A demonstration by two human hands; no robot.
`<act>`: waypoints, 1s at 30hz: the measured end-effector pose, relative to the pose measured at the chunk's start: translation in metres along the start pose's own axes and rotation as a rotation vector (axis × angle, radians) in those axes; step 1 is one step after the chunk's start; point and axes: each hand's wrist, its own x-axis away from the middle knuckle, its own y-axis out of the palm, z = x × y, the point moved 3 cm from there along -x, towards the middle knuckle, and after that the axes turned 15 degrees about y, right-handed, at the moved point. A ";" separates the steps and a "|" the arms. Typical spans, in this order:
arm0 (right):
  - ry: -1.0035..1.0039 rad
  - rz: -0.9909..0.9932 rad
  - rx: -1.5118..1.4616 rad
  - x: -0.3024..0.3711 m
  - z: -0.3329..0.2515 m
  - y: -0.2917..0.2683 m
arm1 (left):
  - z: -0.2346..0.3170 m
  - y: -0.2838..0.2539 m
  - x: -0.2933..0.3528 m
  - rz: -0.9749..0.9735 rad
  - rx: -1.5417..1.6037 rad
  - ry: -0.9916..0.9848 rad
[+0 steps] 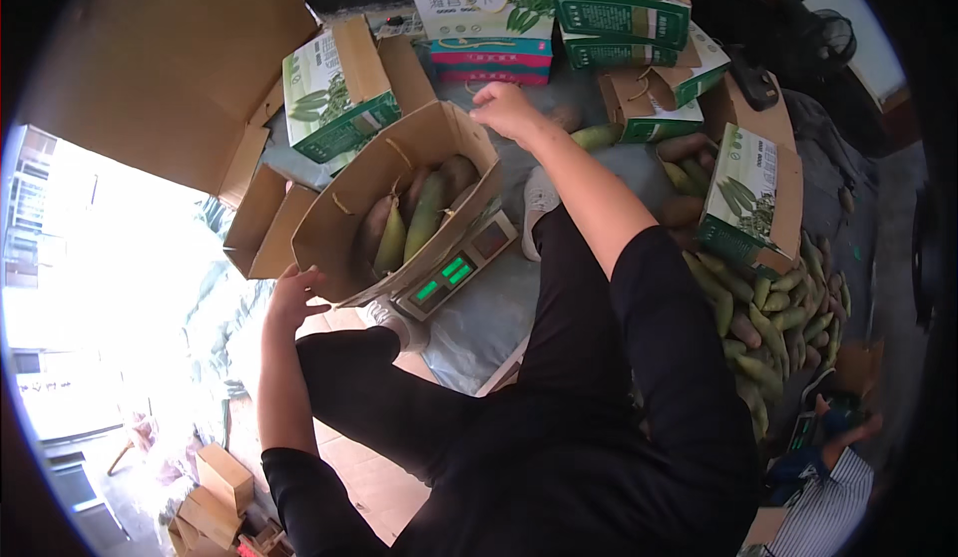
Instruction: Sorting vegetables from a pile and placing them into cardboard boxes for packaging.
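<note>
An open cardboard carton (329, 243) stands on a digital scale (474, 262) with a lit green display. Inside lie several long green and reddish-brown vegetables (427, 216), and twine handles hang on the carton's inner walls. At the carton's near left corner is my left hand (290, 295), its fingers apart and touching or almost touching the cardboard. My right hand (506, 113) is by the far right corner, fingers bent together beside the rim; whether they pinch the edge is hard to see.
Printed white-and-green cartons stand at the far left (344, 88), at the back (624, 13) and at the right (743, 188). A large pile of the vegetables (773, 327) covers the floor to my right. A black fan (818, 38) stands far right. My shoes (397, 323) flank the scale.
</note>
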 end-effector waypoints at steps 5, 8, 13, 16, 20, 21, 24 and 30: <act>0.134 -0.036 0.173 -0.021 0.029 0.032 | -0.011 -0.004 -0.004 -0.020 0.042 -0.023; 0.153 -0.108 0.214 -0.033 0.039 0.040 | -0.010 -0.003 -0.009 -0.015 0.000 -0.020; 0.196 -0.200 0.258 -0.034 0.041 0.047 | -0.009 -0.001 -0.012 -0.039 0.005 -0.050; 0.203 -0.193 0.224 -0.035 0.042 0.043 | -0.007 0.002 -0.013 -0.041 0.011 -0.074; 0.241 -0.196 0.208 -0.022 0.034 0.043 | -0.013 -0.005 -0.014 -0.010 0.020 -0.093; 0.243 -0.200 0.211 -0.020 0.031 0.042 | -0.013 -0.004 -0.014 -0.001 0.022 -0.101; 0.264 -0.213 0.168 -0.017 0.030 0.041 | -0.011 -0.002 -0.015 0.010 0.016 -0.113; 0.257 -0.195 0.168 -0.022 0.031 0.037 | -0.010 0.001 -0.019 0.016 0.032 -0.136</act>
